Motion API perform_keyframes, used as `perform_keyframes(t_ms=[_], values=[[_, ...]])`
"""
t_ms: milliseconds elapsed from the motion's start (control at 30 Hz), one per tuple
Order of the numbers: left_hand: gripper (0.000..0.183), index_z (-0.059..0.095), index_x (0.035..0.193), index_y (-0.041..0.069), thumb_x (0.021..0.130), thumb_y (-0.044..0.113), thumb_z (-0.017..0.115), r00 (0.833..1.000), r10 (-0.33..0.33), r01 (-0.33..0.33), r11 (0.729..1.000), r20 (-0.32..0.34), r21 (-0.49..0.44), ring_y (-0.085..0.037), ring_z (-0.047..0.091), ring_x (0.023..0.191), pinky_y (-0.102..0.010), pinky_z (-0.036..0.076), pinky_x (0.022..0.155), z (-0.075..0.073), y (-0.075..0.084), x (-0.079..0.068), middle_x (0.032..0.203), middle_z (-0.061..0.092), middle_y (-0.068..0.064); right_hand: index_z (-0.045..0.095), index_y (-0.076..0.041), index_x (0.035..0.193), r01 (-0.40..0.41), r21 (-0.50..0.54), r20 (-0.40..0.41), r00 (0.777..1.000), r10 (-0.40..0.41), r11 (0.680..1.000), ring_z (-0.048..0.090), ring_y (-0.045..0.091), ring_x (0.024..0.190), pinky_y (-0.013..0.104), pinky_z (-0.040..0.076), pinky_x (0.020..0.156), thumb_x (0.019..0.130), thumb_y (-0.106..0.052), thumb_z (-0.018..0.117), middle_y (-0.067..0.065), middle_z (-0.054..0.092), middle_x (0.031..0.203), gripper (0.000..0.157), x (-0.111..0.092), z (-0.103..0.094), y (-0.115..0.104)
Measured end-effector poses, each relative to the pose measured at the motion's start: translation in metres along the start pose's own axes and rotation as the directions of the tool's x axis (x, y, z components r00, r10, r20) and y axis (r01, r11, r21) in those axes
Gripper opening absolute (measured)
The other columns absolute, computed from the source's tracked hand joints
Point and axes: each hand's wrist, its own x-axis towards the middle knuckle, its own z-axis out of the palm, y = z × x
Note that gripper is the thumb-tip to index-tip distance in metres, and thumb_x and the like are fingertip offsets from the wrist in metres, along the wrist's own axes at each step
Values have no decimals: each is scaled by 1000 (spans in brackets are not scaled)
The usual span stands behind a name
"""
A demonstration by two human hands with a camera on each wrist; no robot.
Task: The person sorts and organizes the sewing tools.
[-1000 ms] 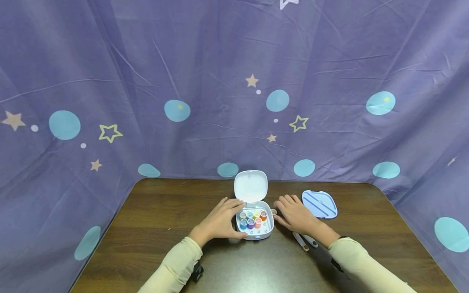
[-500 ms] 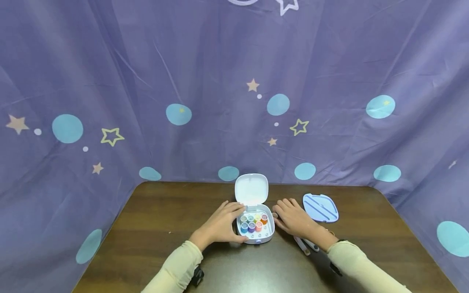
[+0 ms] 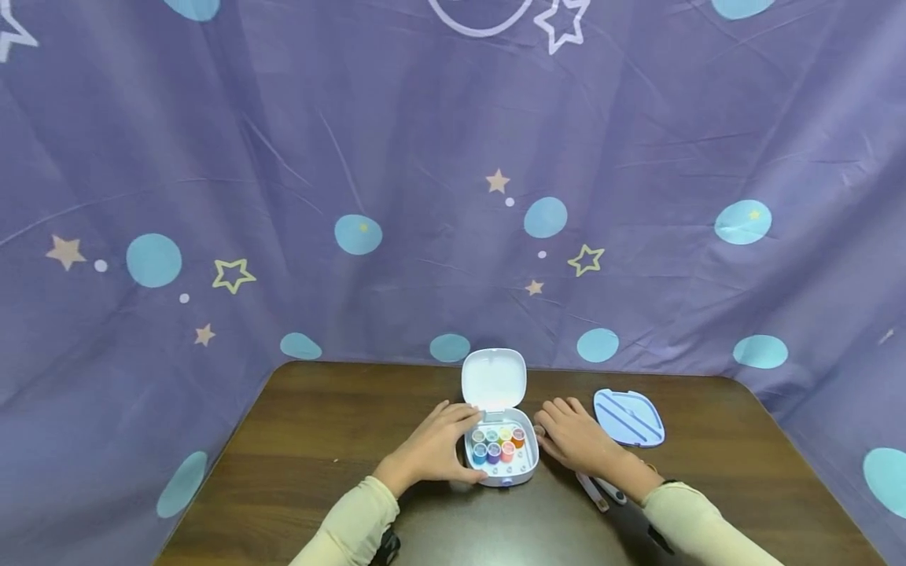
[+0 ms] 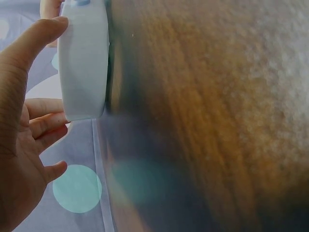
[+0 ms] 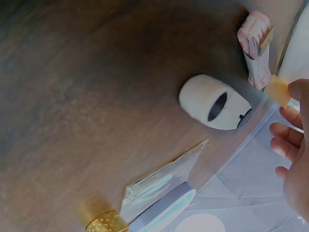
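A white sewing box (image 3: 527, 474) stands on the table with its lid (image 3: 494, 379) raised. Inside it are several thread spools (image 3: 494, 452) in blue, purple, pink, orange and pale shades. My left hand (image 3: 435, 446) grips the box from its left, thumb at the front wall and fingers at the back. At the box's right side, my right hand (image 3: 576, 434) pinches a small beige thread spool (image 5: 277, 91) between thumb and fingers. The hand covers most of that spool in the head view.
A folded tape measure (image 5: 256, 46) and a white oval tool (image 5: 215, 102) with a dark slot lie under the right forearm. Farther right is a light-blue tray (image 3: 630, 418). A gold thimble (image 5: 104, 217) and a flat shiny packet (image 5: 161, 179) lie nearby.
The head view has tilted up, so everything sits lower in it. My right hand has edged toward the box and covers more of the beige spool. The left hand keeps its grip.
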Motion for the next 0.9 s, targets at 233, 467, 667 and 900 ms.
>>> perform_keyframes(t_ms=[233,467,667,900], values=[[97,57,145,9,70,64,83,1000,-1,1,1000,-6,12,-21,45,143,-54,29,123,2,2,2,149,56,-4,65,-14,101,-10,17,-3,1000,10,1000,54,20,91,41,44,86,90,-30,73,-1,55,93,22,-6,-1,2],[97,56,146,10,70,64,83,1000,-15,15,1000,15,3,-22,44,144,-53,28,123,2,1,1,150,54,-4,64,-15,105,6,14,2,1000,-6,1000,54,20,93,40,43,86,89,-31,74,-1,56,95,25,-4,0,2],[97,56,146,10,70,63,84,1000,-19,19,1000,15,-13,-22,44,144,-53,27,123,0,2,0,151,54,-4,64,-15,103,10,17,6,1000,-10,1000,53,19,93,40,42,86,87,-30,75,-2,55,94,24,-2,-1,2],[97,55,146,9,71,63,84,1000,-13,14,1000,20,-25,-24,45,144,-54,27,123,-1,0,-1,151,54,-5,64,-15,97,16,18,-18,1000,-16,1000,51,19,89,39,42,83,84,-27,78,-3,52,90,23,0,-1,0]])
